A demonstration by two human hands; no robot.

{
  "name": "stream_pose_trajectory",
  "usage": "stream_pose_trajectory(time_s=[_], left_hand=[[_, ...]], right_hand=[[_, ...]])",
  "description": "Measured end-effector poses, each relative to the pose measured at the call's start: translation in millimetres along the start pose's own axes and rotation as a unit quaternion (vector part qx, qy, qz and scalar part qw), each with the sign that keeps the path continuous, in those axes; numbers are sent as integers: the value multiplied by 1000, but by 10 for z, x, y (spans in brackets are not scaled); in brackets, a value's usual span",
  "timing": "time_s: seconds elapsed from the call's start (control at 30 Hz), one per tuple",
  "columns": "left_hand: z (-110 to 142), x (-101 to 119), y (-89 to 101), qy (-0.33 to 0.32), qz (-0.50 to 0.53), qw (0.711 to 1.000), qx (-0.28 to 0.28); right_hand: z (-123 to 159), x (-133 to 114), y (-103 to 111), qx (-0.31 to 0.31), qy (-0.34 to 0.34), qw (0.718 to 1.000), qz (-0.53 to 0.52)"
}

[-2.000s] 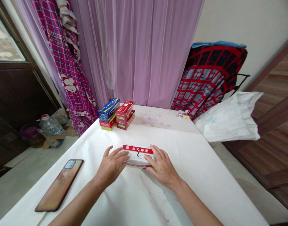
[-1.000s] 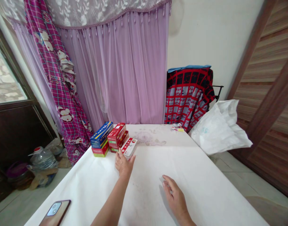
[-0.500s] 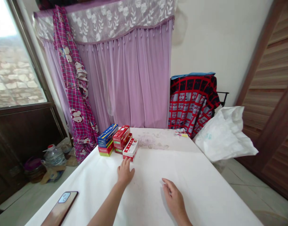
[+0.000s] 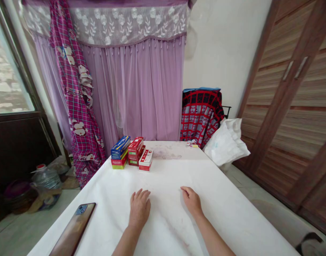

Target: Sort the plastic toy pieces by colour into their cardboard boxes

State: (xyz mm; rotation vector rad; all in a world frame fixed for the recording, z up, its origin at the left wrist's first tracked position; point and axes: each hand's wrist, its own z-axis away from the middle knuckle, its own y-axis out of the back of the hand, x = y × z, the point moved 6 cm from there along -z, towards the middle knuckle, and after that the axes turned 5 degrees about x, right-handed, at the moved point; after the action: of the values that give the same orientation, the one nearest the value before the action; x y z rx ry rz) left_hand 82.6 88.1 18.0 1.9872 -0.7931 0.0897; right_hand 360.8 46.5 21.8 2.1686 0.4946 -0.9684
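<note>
Left hand (image 4: 139, 209) + right hand (image 4: 191, 201) empty, resting on white-covered desk (image 4: 165, 177), nothing held.
Left: palm down, fingers slightly spread, flat on the sheet. Right: fingers loosely curled together, tips touching the sheet, no pinch. Red-and-white ink pad box (image 4: 146, 159) sits on desk well ahead of both hands, just beside red box stack (image 4: 135, 148); blue-and-yellow box stack (image 4: 120, 149) is on far side of that. Phone (image 4: 72, 229) lies back up nr desk's left edge, well left of left hand.
</note>
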Motion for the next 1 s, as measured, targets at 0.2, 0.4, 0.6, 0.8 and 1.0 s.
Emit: stream_pose_trajectory(time_s=[0.2,0.4,0.6,0.8,1.0], left_hand=[[94,69,32,-41,58,997,24],[31,-54,-37,-25,107,993,42],[-29,-278,-42,29,166,985,47],[-6,-405,-26,95,220,970,39],[121,-602,6,177,246,952,45]], right_hand=[[256,-37,151,5,-19,999,39],[293,-2,146,3,-8,998,61],[325,-41,153,6,-5,996,84],[373,-104,184,1,6,998,63],[419,-95,146,-15,21,1000,18]])
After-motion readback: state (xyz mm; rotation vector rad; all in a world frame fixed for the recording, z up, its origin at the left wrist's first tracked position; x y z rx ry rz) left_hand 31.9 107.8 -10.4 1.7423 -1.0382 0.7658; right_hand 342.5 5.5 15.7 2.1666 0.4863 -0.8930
